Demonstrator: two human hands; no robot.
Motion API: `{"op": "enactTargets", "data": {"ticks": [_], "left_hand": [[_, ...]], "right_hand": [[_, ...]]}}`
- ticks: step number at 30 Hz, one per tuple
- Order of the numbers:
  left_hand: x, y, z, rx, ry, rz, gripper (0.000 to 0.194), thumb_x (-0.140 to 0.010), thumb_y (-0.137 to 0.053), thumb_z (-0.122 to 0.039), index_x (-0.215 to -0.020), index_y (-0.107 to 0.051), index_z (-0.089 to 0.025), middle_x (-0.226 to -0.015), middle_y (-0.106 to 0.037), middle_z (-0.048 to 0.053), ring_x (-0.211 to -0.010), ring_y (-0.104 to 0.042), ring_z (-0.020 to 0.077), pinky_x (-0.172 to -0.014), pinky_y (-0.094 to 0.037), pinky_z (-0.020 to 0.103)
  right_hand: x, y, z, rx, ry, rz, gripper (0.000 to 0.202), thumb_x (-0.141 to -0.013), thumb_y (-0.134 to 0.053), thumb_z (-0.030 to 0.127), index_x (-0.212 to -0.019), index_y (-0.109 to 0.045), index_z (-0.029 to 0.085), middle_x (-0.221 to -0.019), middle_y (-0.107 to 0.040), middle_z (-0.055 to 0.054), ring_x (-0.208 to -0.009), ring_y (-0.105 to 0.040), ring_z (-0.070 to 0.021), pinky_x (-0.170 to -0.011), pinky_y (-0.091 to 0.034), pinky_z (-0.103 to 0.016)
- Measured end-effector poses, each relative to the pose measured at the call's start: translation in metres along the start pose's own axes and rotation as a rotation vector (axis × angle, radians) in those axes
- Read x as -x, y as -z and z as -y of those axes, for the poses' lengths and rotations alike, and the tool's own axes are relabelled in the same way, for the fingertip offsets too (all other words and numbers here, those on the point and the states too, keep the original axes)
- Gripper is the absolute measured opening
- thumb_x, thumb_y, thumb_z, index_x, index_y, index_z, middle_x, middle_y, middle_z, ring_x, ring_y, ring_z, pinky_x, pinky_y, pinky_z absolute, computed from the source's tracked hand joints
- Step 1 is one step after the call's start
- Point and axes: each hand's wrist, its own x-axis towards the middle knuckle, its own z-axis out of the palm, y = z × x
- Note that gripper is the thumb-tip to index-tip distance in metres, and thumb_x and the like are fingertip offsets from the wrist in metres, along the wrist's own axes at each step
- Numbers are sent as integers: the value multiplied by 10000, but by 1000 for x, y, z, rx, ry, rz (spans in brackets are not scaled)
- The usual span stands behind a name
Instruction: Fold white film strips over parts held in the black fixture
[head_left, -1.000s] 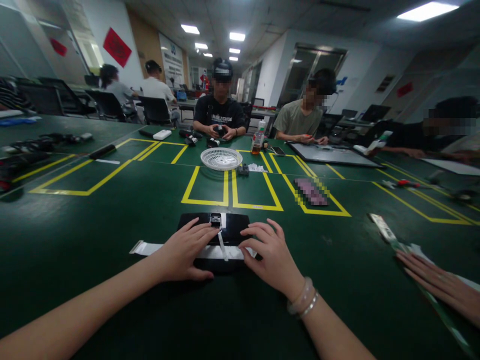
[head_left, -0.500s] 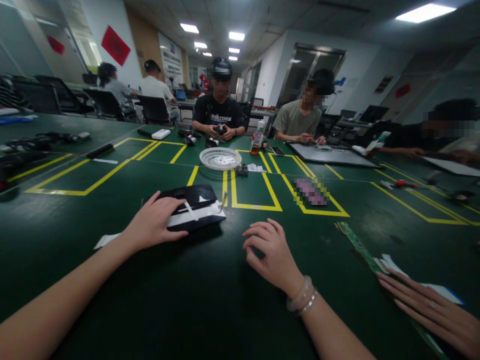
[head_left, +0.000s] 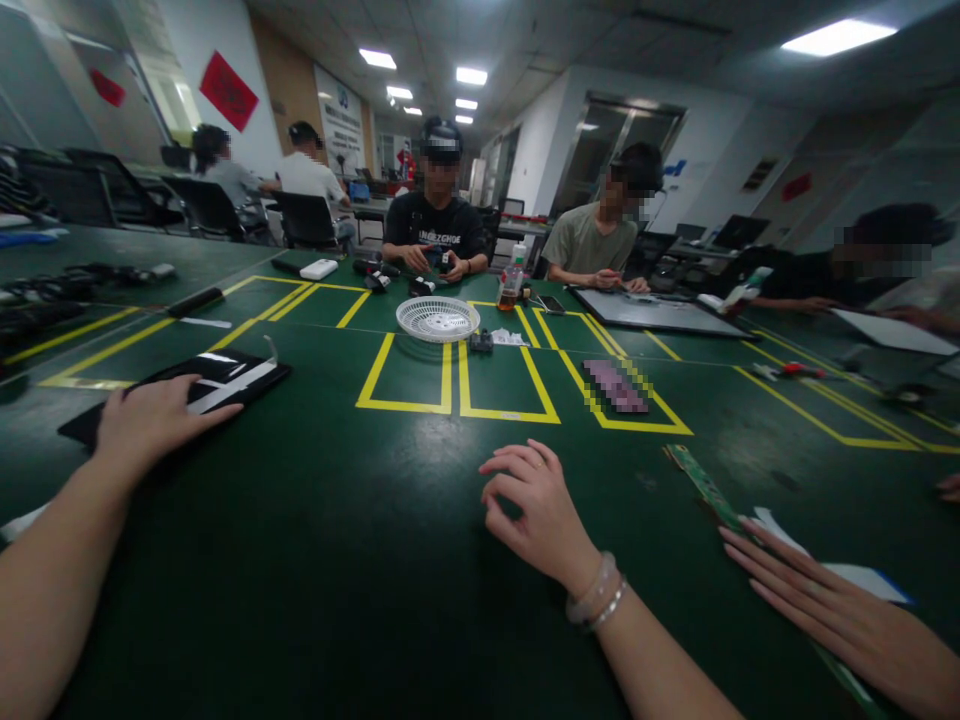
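Note:
On the left of the green table my left hand [head_left: 154, 425] lies over a flat black folded piece [head_left: 251, 385] with white strips on its top. The fingers press on its upper side, while the thumb stretches along its near part; the palm hides the rest. A small curled tab stands up at the piece's far right corner. In the middle, my right hand [head_left: 534, 515] rests at the table with loosely bent fingers, apart and holding nothing. A bracelet [head_left: 596, 595] circles that wrist.
At right, another person's hand [head_left: 840, 600] lies on a long green circuit-board strip [head_left: 705, 485]. A white basket [head_left: 439, 318], a bottle [head_left: 511, 280] and a phone [head_left: 615, 385] stand or lie farther back. Black cables [head_left: 67, 290] lie far left. People sit across the table.
My left hand has slid the black piece from the middle to the left. My right hand has hardly moved. The other person's hand has shifted slightly left.

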Motion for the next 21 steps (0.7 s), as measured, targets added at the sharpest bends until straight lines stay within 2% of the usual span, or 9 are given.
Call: {"op": "enactTargets", "data": {"ticks": [4, 9, 13, 18, 21], "left_hand": [[-1, -4, 13, 9, 87, 39, 902, -866, -450, -760, -1401, -457, -33, -1354, -484, 254, -1243, -432, 439, -1064, -233, 586], [1, -1, 15, 0, 142, 72, 872, -896, -410, -740, -1404, -453, -32, -1364, -472, 257, -1230, -435, 438, -1055, -250, 587], [9, 7, 10, 58, 149, 124, 937, -864, -453, -772, -1398, -427, -2, -1343, -460, 291, -1180, -457, 460, -941, -396, 586], [16, 11, 0, 35, 177, 27, 986, -825, -428, -840, -1354, -465, -10, -1326, -429, 328, -1132, -461, 497, -776, -480, 604], [15, 9, 1, 26, 247, 56, 1022, -784, -437, -875, -1326, -488, -10, -1287, -457, 329, -1051, -511, 483, -701, -506, 568]], "right_hand": [[0, 0, 0, -10, -12, 2, 112, -798, -576, 153, -790, -624, 253, -1035, -703, -8, -1105, -573, -231, -1091, -259, -494], [0, 0, 0, -3, -17, 15, 108, -810, -576, 155, -804, -624, 252, -1032, -702, -2, -1107, -571, -224, -1097, -250, -490], [-1, 0, 1, 10, -15, 21, 111, -811, -572, 151, -808, -617, 253, -1038, -700, -1, -1108, -573, -221, -1093, -256, -489], [0, 1, 2, 15, -10, 8, 121, -806, -571, 139, -805, -612, 253, -1033, -702, -5, -1104, -577, -227, -1089, -267, -494], [0, 1, 2, 9, -14, 3, 120, -806, -572, 137, -805, -609, 251, -1038, -702, -7, -1108, -575, -230, -1090, -265, -493]]}}
